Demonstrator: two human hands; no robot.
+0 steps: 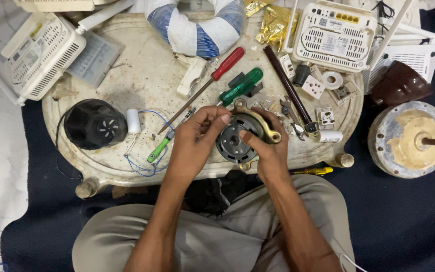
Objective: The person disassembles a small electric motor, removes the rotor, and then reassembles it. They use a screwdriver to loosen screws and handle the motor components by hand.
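Note:
I hold a small round electric motor [237,136], dark grey with a brass-coloured bracket, between both hands just above the near edge of a low white table [142,80]. My left hand [195,138] grips its left side, fingertips on the top rim. My right hand [268,148] clasps its right side, thumb pressed on the motor's face. Just beyond the motor lie a green-handled screwdriver [240,86] and a red-handled screwdriver [217,73], both apart from my hands.
A black round motor housing [95,123] and a white capacitor [134,121] with blue wires sit at the table's left. White router boxes [336,35] stand at the back corners. Small switch parts [323,88] lie right. A round metal fan motor [411,140] rests on the dark floor.

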